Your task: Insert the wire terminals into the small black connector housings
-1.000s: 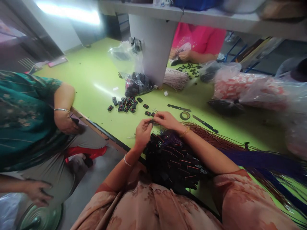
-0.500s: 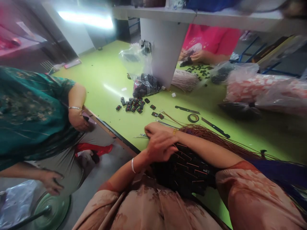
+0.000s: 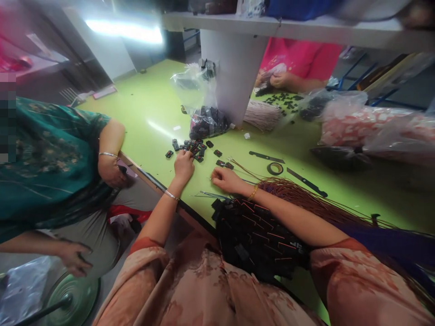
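Observation:
My left hand (image 3: 184,166) reaches to the near side of a small pile of black connectors (image 3: 192,147) with red parts, fingertips touching them; whether it grips one is hidden. My right hand (image 3: 226,179) is curled over the green table, its fingers closed on something too small to make out, with thin wires close by. Two black connectors (image 3: 224,165) lie just beyond it. Under my right forearm is a dark heap of connectors with short wires (image 3: 261,235). Long brown wires (image 3: 306,199) stretch off to the right.
Two dark flat blades (image 3: 306,182) and a tape roll (image 3: 275,169) lie on the green table (image 3: 149,104). Plastic bags (image 3: 209,122) stand by the white post. One person sits at the left; another person's hands (image 3: 280,80) work across the table.
My left hand has moved from beside my right wrist forward and left to the connector pile. My right hand has shifted slightly, staying low over the table.

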{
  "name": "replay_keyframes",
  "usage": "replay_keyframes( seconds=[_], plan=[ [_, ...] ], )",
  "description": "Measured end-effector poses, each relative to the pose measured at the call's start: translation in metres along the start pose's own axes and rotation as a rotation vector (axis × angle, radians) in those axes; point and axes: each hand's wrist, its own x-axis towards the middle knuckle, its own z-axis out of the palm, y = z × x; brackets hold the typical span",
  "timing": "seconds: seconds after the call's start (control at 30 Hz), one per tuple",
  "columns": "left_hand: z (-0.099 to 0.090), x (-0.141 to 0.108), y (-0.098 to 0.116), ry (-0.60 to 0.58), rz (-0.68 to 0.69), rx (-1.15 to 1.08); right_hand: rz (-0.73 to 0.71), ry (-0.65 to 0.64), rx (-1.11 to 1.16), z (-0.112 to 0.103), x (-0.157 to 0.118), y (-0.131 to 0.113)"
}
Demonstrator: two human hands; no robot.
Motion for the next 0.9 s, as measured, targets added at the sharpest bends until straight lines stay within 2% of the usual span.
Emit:
replay_keyframes(
  seconds=[0.1,0.17,0.23,0.3,0.43,0.53,0.7,0.9],
  plan=[
    [-0.002,-0.006,0.003,-0.016,0.03,0.086,0.019,0.023,0.108,-0.003,-0.003,0.003],
    [-0.005,-0.012,0.004,-0.002,-0.003,0.006,0.022,0.03,0.154,-0.005,-0.005,0.002],
    [-0.008,-0.02,0.007,0.025,-0.069,-0.178,0.018,0.032,0.191,-0.007,-0.008,0.001],
    [-0.007,-0.031,0.012,-0.003,-0.173,-0.444,0.009,0.034,0.214,-0.008,-0.01,-0.001],
    [0.0,-0.058,0.027,-0.21,-0.433,-1.008,-0.011,0.071,0.219,-0.01,-0.013,-0.004],
    [0.003,-0.073,0.036,-0.33,-0.555,-1.246,0.003,0.112,0.198,-0.01,-0.014,-0.005],
    [0.003,-0.08,0.043,-0.393,-0.592,-1.38,0.013,0.144,0.124,-0.011,-0.016,-0.004],
    [0.002,-0.08,0.046,-0.389,-0.574,-1.38,0.001,0.161,0.086,-0.013,-0.018,-0.008]
  ],
)
